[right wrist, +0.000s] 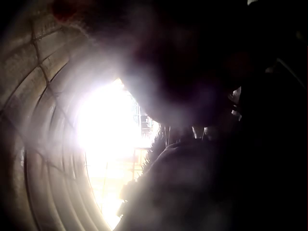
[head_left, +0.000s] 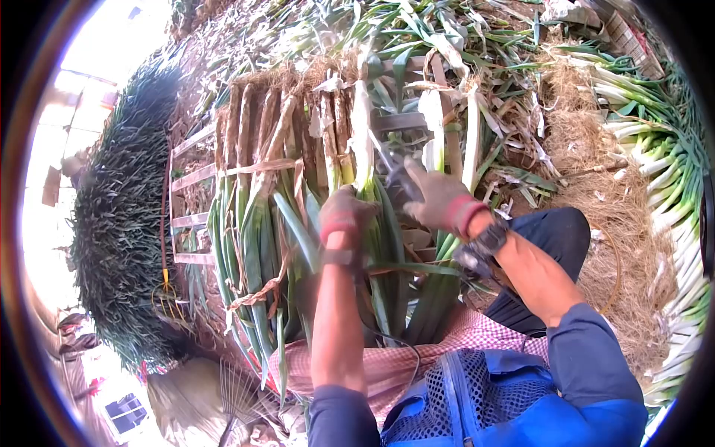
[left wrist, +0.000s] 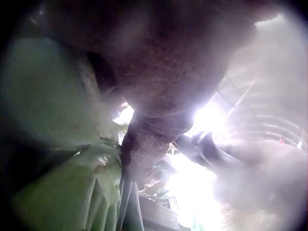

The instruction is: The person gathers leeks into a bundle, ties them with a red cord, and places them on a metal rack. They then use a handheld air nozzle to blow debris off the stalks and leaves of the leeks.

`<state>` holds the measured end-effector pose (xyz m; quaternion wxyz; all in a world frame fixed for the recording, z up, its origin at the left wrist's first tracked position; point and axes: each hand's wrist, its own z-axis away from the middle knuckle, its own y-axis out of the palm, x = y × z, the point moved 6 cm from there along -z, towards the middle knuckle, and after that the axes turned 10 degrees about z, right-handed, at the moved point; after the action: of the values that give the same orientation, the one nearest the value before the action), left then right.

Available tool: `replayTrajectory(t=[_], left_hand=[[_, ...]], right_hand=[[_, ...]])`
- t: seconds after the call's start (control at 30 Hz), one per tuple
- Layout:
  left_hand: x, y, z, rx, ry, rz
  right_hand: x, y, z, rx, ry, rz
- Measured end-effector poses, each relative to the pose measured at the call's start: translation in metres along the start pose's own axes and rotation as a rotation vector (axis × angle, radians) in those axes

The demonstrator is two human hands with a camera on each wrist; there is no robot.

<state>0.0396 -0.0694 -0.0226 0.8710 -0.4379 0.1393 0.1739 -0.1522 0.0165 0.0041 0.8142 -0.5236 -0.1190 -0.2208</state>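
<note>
The gloved left hand (head_left: 347, 213) grips a leek (head_left: 363, 130) lying over the wooden rack (head_left: 195, 176), pale end away from the person, while the gloved right hand (head_left: 445, 200) holds a blurred tool (head_left: 398, 176) just beside it.

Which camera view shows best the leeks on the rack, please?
The head view: it shows the leek stalks and green leaves together. The left wrist view shows only leaf parts, close and blurred. In the right wrist view, dark and glaring, I find none.

Wears blue mesh vest (head_left: 493, 391), navy sleeves (head_left: 596, 354), brownish gloves (head_left: 439, 195) w/ red cuffs (head_left: 468, 214), blk wristbands (head_left: 491, 237).
</note>
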Motion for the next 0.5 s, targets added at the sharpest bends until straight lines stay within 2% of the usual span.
replayTrajectory(t=[0.17, 0.27, 0.43, 0.5], left_hand=[[0.003, 0.002, -0.002, -0.006, 0.008, 0.030], [-0.002, 0.001, 0.001, 0.008, 0.008, 0.053], [0.008, 0.006, -0.021, 0.010, 0.075, 0.220], [-0.007, -0.001, -0.002, 0.082, 0.018, 0.373]], right_hand=[[-0.012, -0.019, -0.081, -0.089, 0.034, 0.028], [-0.016, -0.028, -0.092, -0.105, -0.006, 0.009], [-0.023, -0.002, -0.005, 0.071, -0.023, -0.151], [-0.032, 0.016, 0.045, -0.051, -0.191, -0.093]])
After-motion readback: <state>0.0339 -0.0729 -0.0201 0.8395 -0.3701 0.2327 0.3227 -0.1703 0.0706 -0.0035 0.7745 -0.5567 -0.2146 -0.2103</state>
